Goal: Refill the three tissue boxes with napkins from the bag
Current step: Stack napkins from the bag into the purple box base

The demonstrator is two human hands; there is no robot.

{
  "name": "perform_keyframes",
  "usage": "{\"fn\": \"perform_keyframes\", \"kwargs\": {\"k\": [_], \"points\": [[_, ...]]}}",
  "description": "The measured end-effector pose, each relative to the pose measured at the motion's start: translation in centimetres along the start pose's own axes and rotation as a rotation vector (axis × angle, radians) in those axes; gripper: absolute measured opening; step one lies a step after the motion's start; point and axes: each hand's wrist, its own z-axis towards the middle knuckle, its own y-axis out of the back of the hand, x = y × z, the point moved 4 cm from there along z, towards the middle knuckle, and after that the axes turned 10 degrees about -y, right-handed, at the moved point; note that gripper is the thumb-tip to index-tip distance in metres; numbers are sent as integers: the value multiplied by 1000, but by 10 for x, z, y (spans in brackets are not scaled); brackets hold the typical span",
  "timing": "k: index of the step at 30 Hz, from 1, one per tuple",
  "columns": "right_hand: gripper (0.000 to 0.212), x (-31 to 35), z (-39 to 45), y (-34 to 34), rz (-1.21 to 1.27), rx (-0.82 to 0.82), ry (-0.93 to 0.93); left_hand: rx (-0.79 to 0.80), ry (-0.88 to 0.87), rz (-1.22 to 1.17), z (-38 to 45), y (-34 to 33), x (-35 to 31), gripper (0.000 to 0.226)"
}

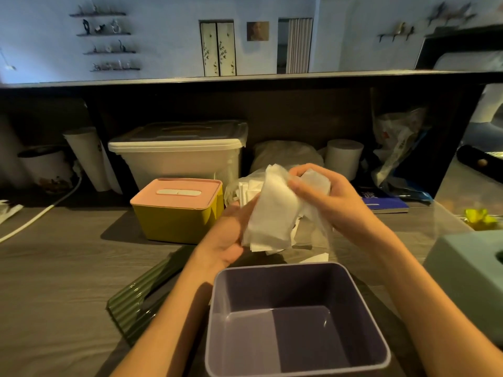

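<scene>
We hold a napkin stack (275, 208) just above the open purple box (296, 319), left hand (231, 235) cupped beneath, right hand (321, 197) pinching its top; we should square it before lowering.

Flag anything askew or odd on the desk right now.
The ribbed green lid lies off its box at an angle, partly under the left forearm. Loose napkins are scattered on the desk beyond the open, empty purple box. Both hands hold a napkin stack. No damage visible.
</scene>
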Motion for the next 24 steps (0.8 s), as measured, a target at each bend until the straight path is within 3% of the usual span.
{"fn": "perform_keyframes", "kwargs": {"k": [4,9,12,17,24], "points": [[12,-10,5,-12,-412,-128,26,61,14,40,-3,-5,3,32],[26,-20,11,-13,-563,-175,-32,73,26,96,-3,-5,4,38],[26,-22,10,-13,-549,-161,-74,101,70,119,-2,-7,5,48],[19,-18,7,-8,-550,-192,-52,125,62,130,-4,-14,4,41],[18,-16,8,-2,-437,-273,-39,190,114,56,-6,-16,7,66]]}}
